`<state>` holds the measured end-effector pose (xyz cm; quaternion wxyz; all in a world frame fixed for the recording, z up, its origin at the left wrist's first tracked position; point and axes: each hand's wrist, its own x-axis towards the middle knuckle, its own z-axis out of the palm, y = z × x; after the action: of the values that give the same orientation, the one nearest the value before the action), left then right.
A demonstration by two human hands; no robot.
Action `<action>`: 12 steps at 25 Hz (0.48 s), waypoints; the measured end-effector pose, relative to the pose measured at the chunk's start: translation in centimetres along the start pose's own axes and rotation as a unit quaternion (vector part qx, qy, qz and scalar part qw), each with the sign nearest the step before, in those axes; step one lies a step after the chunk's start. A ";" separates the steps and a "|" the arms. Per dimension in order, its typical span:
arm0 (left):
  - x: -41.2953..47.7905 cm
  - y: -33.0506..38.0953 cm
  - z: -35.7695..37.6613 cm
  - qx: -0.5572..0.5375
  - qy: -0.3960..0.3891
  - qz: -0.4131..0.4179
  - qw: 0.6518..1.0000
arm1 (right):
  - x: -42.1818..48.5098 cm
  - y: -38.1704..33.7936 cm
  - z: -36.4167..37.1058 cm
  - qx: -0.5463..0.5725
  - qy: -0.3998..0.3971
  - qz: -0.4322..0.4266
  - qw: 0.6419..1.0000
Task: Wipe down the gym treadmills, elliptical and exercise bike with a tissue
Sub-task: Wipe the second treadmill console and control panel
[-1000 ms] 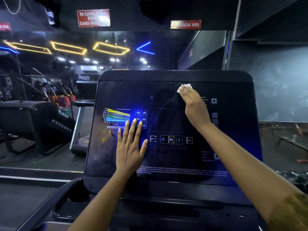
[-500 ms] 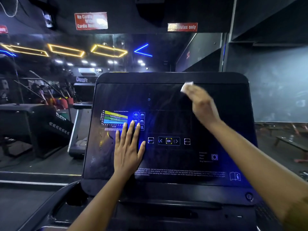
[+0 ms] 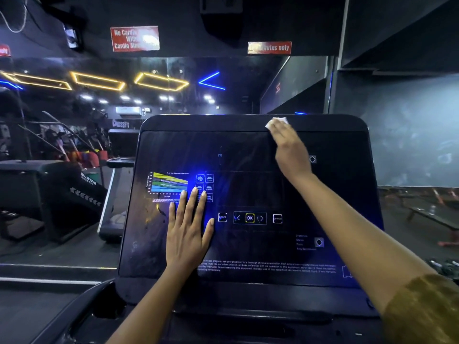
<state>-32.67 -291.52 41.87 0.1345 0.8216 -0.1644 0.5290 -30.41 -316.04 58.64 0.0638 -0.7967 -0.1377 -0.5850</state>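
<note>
In the dim gym, our left hand (image 3: 187, 234) lies spread on the glossy black treadmill console (image 3: 243, 247); our right hand (image 3: 289, 151) flat-fingered presses a white tissue (image 3: 280, 121).

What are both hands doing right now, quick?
Left hand: open, flat on the console.
Right hand: open, straight fingers pressing the tissue against the console's top edge.
</note>
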 end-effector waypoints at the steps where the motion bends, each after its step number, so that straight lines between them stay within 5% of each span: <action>1: 0.0 0.0 0.0 0.000 0.000 0.000 1.000 | -0.7 1.1 -0.6 -0.008 0.007 0.012 1.000; 12: 0.1 0.2 -0.2 -0.007 -0.005 0.000 1.000 | -15.6 -4.1 -2.4 0.022 -0.135 -0.135 0.981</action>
<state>-32.91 -291.58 42.04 0.1394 0.8235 -0.1685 0.5235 -38.15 -314.97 44.30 -0.0172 -0.8405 -0.2646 -0.4725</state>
